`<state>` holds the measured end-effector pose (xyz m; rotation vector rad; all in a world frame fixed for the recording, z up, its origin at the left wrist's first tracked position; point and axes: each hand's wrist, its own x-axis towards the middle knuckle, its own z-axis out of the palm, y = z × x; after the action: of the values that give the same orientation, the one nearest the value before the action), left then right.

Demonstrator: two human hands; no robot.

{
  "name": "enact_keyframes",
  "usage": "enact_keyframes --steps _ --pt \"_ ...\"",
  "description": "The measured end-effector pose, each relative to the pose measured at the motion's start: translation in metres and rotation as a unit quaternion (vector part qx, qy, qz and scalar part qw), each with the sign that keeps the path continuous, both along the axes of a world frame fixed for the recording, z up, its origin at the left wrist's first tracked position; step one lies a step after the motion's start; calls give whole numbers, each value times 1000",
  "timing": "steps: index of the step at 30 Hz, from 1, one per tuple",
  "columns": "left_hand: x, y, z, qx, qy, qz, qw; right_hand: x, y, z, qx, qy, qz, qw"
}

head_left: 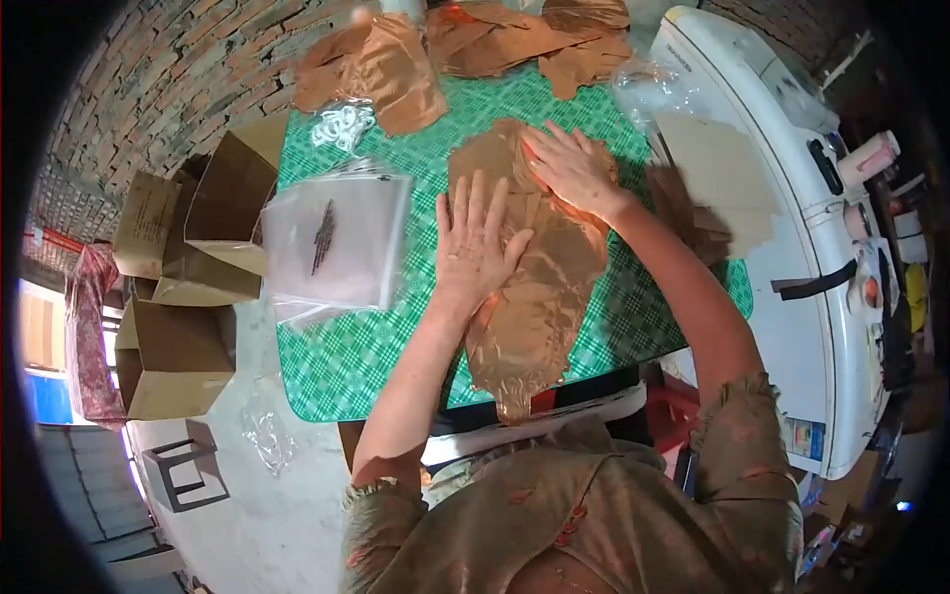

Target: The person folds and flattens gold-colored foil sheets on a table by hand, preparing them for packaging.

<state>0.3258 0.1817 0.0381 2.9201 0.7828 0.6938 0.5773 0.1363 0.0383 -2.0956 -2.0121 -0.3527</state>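
A shiny copper-coloured foil piece lies on the green checked tablecloth, its lower tip hanging over the table's near edge. My left hand is over its left side, palm turned up and fingers spread, holding nothing. Across the upper right part of the foil my right hand lies palm down with its fingers apart. To the left is a stack of clear plastic bags with a small bundle of dark thin items on top.
More copper foil pieces lie along the table's far edge, near a white tangle of loops. Open cardboard boxes stand at the left. A white fridge and a cardboard sheet are at the right.
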Motion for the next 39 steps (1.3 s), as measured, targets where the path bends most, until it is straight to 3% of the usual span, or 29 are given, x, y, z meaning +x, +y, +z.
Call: enact_keyframes --steps 23,28,31,34,37,39 --pt "1 2 -5 26 -11 -15 999 -31 -13 23 -133 49 -45 989" --pt "-2 -2 21 -18 8 -6 1000 -34 -11 23 -135 43 -51 989" --pt "6 9 44 -23 -29 -50 998 -35 -13 26 -138 26 -55 989" --pt "17 27 33 -2 -11 -78 997 -33 -12 27 -161 -14 -54 985" --pt "24 36 11 24 23 -80 996 -32 -11 21 -120 96 -47 987" --pt "23 36 0 23 31 -72 997 -30 -8 19 -137 58 -60 987"
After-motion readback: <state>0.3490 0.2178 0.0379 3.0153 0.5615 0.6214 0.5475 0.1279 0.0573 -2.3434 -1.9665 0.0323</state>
